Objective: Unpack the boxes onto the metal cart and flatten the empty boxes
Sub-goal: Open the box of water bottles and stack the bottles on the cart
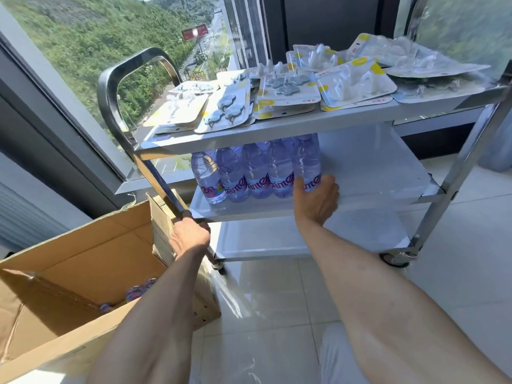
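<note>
Five bottles on middle shelf; right hand wrapped round the end one, left hand clenched on cart leg. Next: release, reach into box

You're in a high-rise room used as a stockroom: a floor-to-ceiling window looks far down on a road and wooded hillside, the floor is glossy pale tile, and a stainless metal cart carries carded retail hook packs and bottled water.
</note>
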{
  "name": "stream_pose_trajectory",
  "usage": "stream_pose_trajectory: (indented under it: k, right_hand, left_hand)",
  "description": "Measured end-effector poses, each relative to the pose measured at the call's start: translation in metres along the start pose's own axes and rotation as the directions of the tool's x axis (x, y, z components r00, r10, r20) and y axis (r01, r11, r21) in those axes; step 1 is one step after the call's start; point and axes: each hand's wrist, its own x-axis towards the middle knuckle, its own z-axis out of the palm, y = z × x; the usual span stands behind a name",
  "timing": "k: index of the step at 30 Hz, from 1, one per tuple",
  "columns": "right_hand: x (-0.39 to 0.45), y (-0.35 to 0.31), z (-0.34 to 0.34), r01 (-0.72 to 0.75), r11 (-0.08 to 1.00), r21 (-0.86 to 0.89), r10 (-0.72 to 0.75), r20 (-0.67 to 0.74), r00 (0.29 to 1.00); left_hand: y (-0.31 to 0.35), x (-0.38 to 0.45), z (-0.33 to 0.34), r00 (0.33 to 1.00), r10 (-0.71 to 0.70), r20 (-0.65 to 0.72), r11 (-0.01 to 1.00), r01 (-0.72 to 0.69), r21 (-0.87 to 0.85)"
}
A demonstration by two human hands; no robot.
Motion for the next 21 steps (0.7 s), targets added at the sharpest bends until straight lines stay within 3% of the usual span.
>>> stream_pose_trajectory:
  k: [3,5,8,11,14,16,18,21]
  right_hand:
    - [-0.061,-0.011,0.017,0.250,0.965,0.082,-0.262,0.207,0.943]
    - [-0.109,-0.033,0.037,0.449,0.881,0.150,-0.470,0.384,0.794]
    - [-0.188,-0.075,0.067,0.653,0.692,0.308,-0.706,0.477,0.523]
    - [-0.258,-0.119,0.102,0.701,0.568,0.431,-0.803,0.478,0.356]
    - [-0.310,-0.152,0.142,0.664,0.580,0.471,-0.780,0.556,0.287]
    - [-0.330,-0.157,0.164,0.656,0.586,0.475,-0.761,0.601,0.245]
    - [-0.344,-0.150,0.194,0.657,0.584,0.477,-0.753,0.620,0.220]
    - [-0.346,-0.132,0.239,0.697,0.606,0.384,-0.703,0.668,0.243]
  left_hand:
    - [-0.036,0.011,-0.025,0.994,-0.053,-0.095,0.999,0.054,0.005]
    - [-0.069,0.018,-0.041,0.988,-0.046,-0.151,0.998,0.039,-0.050]
    - [-0.108,0.026,-0.066,0.965,0.005,-0.261,0.981,-0.054,-0.184]
    - [-0.151,0.050,-0.085,0.927,-0.176,-0.332,0.932,0.048,-0.360]
    - [-0.217,0.091,-0.092,0.933,-0.303,-0.195,0.897,0.211,-0.389]
    - [-0.259,0.115,-0.089,0.972,-0.233,-0.042,0.966,0.226,-0.125]
    - [-0.297,0.140,-0.080,0.967,-0.231,0.111,0.969,0.217,0.120]
    - [-0.333,0.173,-0.054,0.910,-0.298,0.287,0.943,0.235,0.234]
